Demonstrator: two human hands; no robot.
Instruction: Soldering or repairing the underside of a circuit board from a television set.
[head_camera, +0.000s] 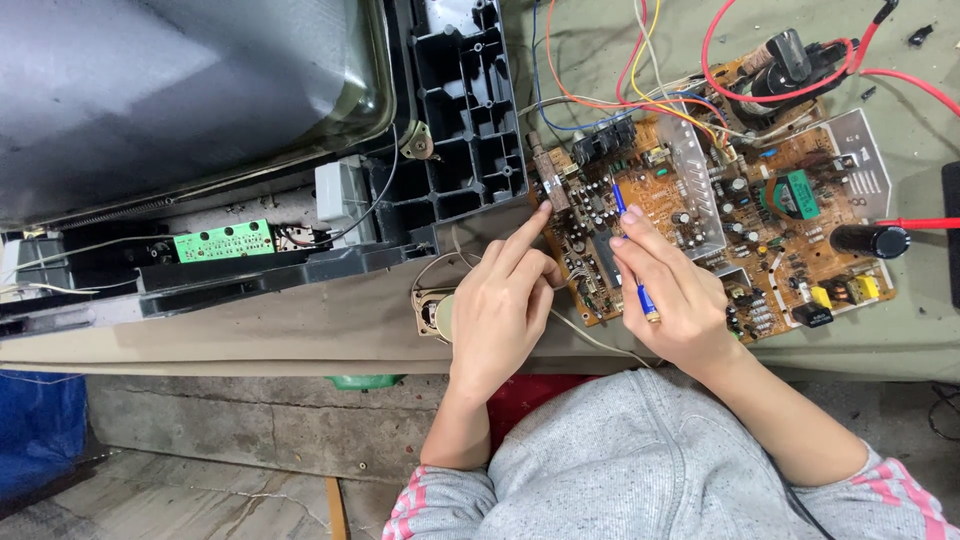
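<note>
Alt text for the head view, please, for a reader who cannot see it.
A person's right hand holds a blue pen-like tool over an orange circuit board while the left hand points at its edge; an opened television lies left.

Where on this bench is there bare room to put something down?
Bare cloth runs along the near edge, between the television casing and the small speaker. Another patch lies right of the circuit board. The top right is crowded with loose wires. The left hand and right hand cover the board's near corner.
</note>
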